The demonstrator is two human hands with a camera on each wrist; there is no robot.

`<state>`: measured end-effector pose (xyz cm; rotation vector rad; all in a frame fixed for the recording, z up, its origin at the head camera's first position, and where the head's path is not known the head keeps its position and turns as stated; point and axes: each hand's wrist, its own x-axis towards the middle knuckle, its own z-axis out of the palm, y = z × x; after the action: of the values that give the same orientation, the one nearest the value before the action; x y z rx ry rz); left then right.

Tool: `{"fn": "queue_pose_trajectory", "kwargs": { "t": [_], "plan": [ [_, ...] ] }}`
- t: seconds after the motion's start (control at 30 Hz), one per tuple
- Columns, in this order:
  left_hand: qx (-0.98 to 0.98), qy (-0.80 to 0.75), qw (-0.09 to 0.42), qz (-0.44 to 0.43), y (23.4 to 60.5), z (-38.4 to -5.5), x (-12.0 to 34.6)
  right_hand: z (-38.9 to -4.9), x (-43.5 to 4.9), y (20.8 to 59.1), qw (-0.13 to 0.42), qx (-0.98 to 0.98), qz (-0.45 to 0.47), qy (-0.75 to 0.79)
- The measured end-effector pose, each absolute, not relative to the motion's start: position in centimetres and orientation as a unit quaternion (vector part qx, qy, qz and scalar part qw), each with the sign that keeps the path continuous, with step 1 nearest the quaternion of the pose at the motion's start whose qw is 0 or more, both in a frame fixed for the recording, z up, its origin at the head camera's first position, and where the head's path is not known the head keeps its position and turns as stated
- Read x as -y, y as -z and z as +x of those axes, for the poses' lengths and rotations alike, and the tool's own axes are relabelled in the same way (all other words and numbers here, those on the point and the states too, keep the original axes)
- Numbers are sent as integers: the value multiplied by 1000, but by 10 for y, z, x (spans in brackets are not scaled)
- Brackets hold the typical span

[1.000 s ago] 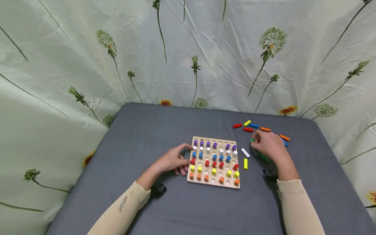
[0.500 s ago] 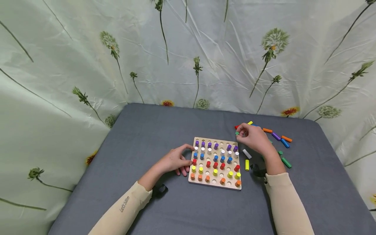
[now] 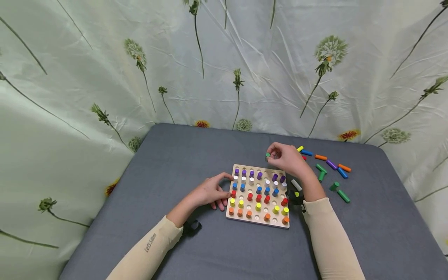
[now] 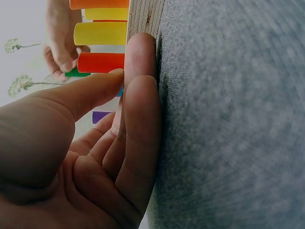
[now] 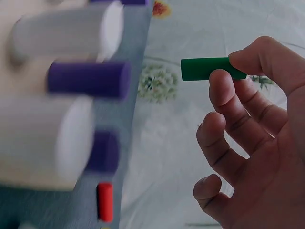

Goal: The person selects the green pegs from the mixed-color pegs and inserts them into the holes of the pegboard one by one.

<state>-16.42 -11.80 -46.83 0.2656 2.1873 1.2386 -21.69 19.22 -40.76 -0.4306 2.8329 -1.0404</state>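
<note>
A wooden pegboard (image 3: 253, 220) holds rows of purple, white, blue, red, yellow and orange pegs, with some holes bare. My left hand (image 3: 206, 193) grips its left edge. In the left wrist view the thumb lies on the top side by a red peg (image 4: 101, 63), while fingertips (image 4: 141, 55) press the board's side. Beyond the board's back edge, my right hand (image 3: 288, 159) pinches a green peg (image 5: 200, 69) between thumb and fingers. The peg is raised above the board, lying sideways in the right wrist view, one end sticking out past the fingers.
Loose green pegs (image 3: 343, 196) lie right of the board, one standing upright (image 3: 334, 186). Behind them are orange (image 3: 321, 157), purple (image 3: 331, 165) and blue (image 3: 342, 173) pegs. A white peg (image 3: 296, 184) lies by the board's right edge. A floral curtain (image 3: 210, 93) hangs behind the grey table (image 3: 196, 147).
My right hand has picked up the green peg from the loose pegs and carried it left, to behind the board's back edge. The left hand has stayed on the board.
</note>
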Motion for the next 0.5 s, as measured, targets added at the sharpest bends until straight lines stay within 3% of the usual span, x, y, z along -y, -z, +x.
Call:
{"fn": "queue_pose_trajectory", "kwargs": {
  "t": [0.27, 0.5],
  "plan": [
    [-826, -467, 301, 97, 467, -164, 117, -228, -163, 403, 46, -922, -168, 346],
    [-824, -468, 301, 105, 470, -166, 118, -235, -141, 407, 77, -919, -193, 335]
  ]
}}
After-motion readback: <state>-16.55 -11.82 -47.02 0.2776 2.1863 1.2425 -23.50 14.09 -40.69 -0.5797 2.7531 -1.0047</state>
